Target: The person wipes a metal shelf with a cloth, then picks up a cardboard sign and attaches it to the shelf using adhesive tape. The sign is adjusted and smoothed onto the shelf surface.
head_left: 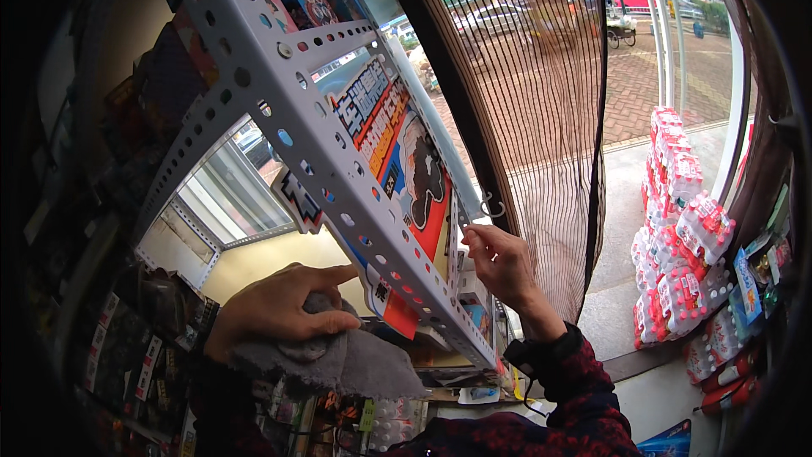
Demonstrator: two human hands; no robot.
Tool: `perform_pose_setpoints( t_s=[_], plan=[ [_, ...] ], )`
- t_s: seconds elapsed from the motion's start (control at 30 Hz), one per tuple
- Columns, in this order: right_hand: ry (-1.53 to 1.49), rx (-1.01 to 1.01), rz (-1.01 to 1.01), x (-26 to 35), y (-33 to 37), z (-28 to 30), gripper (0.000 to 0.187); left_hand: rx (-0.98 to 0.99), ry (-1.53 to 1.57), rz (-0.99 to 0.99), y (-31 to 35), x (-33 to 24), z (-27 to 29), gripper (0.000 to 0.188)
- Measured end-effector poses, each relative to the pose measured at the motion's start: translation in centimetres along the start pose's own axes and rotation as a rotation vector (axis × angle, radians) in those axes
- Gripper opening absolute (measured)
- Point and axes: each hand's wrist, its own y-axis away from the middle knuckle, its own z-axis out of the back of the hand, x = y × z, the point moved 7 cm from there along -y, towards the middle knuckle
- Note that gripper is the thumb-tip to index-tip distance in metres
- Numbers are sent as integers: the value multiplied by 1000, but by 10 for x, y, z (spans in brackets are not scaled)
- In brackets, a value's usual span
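A grey cleaning cloth [364, 364] hangs from my left hand [283, 309], which is closed round its bunched upper part. That hand is at an open shelf bay, with its index finger reaching toward the grey perforated metal shelf post [317, 161]. My right hand [505, 269] is raised on the other side of the post, fingers curled and thumb and forefinger pinched together. Whether something small is between them I cannot make out. Just above those fingertips is a small metal hook [493, 205]. A colourful printed box [397, 148] stands behind the post.
A striped mesh curtain [545, 118] hangs at the doorway, right of the shelf. Shrink-wrapped packs of pink-capped bottles [677, 228] are stacked at the right. Packaged goods [127, 338] line the left side. Outside are brick paving [630, 76] and parked cars.
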Motion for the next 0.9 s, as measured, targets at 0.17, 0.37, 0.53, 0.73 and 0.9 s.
perform_pose_setpoints(
  t_s=[0.17, 0.37, 0.53, 0.73, 0.9],
  plan=[
    [51, -24, 49, -3, 11, 5, 14, -69, -60, 12, -10, -2, -13, 42],
    [78, -17, 38, -5, 16, 3, 15, -131, 0, -117, -19, -4, -19, 38],
    [134, 18, 43, -10, 14, -2, 15, -102, -51, -138, -21, -5, -18, 35],
    [133, 8, 14, -2, 20, -10, 14, -115, 30, -113, -17, 0, -25, 43],
    [365, -197, 270, 71, 34, 11, 13, -223, 86, -202, -12, -4, -35, 61]
  ],
)
